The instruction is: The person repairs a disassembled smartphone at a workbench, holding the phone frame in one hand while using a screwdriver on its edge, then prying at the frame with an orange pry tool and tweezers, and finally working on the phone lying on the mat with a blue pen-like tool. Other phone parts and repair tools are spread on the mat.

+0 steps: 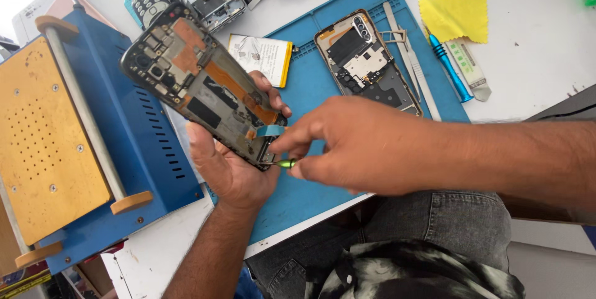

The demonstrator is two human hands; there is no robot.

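Head view: left hand grips opened phone tilted above blue mat, near table's front edge. Right hand, fingers pinched on green-tipped tool, touches phone's lower end. Second opened phone lies on mat.

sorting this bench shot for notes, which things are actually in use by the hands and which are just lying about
In use:
left hand holding the opened phone
right hand pinching a green-tipped tool at the phone's lower end

Lying about:
second opened phone on the blue mat
battery
yellow cloth
blue screwdriver
tweezers
blue heating machine
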